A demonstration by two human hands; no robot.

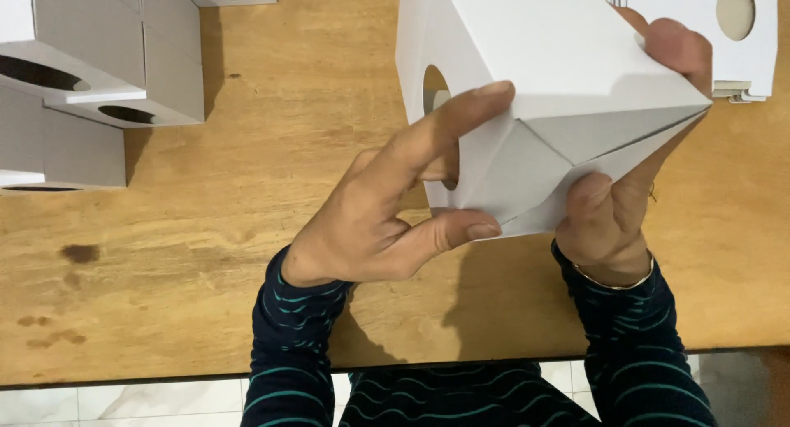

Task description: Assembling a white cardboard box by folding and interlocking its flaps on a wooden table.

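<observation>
I hold a white cardboard box above the wooden table, its folded end flaps turned toward me. It has a round cut-out on its left side. My left hand pinches the lower left edge of the flaps between forefinger and thumb. My right hand grips the lower right corner, thumb on the flap and fingers wrapped behind the box's right edge. Both sleeves are dark with teal stripes, and a thin bangle sits on my right wrist.
Several assembled white boxes with oval holes are stacked at the far left. A pile of flat white box blanks with a round hole lies at the top right. The table's near edge runs along the bottom, with pale floor tiles below.
</observation>
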